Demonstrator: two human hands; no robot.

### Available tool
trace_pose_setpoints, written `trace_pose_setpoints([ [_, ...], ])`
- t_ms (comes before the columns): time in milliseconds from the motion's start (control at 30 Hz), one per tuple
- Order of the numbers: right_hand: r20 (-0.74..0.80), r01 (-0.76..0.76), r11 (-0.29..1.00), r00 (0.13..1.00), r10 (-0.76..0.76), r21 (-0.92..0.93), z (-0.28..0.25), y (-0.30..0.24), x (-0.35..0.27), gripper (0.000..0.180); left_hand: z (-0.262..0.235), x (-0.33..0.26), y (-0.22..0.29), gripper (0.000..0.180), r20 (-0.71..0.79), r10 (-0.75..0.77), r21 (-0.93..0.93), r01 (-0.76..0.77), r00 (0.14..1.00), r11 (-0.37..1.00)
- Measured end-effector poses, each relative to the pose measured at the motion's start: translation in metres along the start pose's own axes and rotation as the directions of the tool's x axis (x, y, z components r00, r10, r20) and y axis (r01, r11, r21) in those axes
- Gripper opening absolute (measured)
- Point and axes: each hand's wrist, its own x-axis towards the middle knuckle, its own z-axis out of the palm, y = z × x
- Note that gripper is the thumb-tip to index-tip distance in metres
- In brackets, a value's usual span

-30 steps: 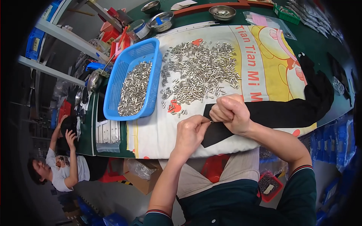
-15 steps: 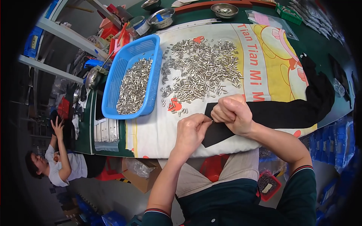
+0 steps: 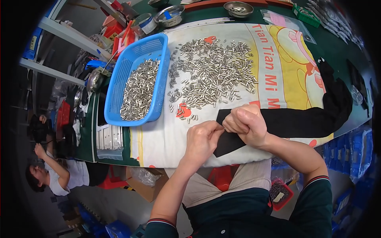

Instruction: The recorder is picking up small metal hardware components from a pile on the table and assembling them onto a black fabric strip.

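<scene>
My left hand (image 3: 201,139) is closed in a pinch, its fingertips meeting my right hand (image 3: 248,125), which is curled into a fist. A tiny glint shows between the two hands, too small to name. Under and beside my right hand lies a long black cloth (image 3: 297,122), running off to the right; whether the fist grips it I cannot tell. Beyond my hands, many small silvery metal pins (image 3: 214,73) are spread over a printed cloth (image 3: 166,148). To their left stands a blue perforated basket (image 3: 158,93) with a heap of similar pins (image 3: 139,93) in it.
Metal bowls (image 3: 238,8) and a bundle of thin rods (image 3: 198,25) lie along the table's far side. Bagged metal rods (image 3: 110,137) sit left, below the basket. A red bin (image 3: 281,194) stands on the floor at right. Another person (image 3: 59,174) is at the far left.
My hands stay joined in nearly the same place, with only a slight shift. The view has moved a little. The person at left has lowered a raised hand.
</scene>
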Motion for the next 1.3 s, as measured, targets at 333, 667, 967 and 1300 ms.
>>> trace_pose_setpoints([
  [333,0.063,-0.006,0.998,0.998,0.010,-0.069,-0.001,0.001,0.001,0.040,0.003,0.001,-0.007,0.002,0.009,-0.004,-0.038,0.005,1.000,0.999],
  [667,0.045,0.042,0.997,0.998,-0.045,0.057,-0.010,-0.003,0.003,0.041,0.006,-0.012,-0.005,0.005,-0.086,0.008,-0.112,-0.017,0.996,0.994],
  [967,0.042,0.015,0.999,0.999,-0.017,0.052,-0.010,-0.004,0.004,0.041,-0.012,-0.020,-0.027,0.010,0.245,-0.215,-0.969,0.247,0.946,-0.019],
  [1300,0.005,-0.002,1.000,1.000,0.002,0.003,-0.008,-0.005,0.006,0.043,-0.032,-0.023,-0.018,0.017,0.167,-0.346,-0.985,0.173,0.923,-0.015],
])
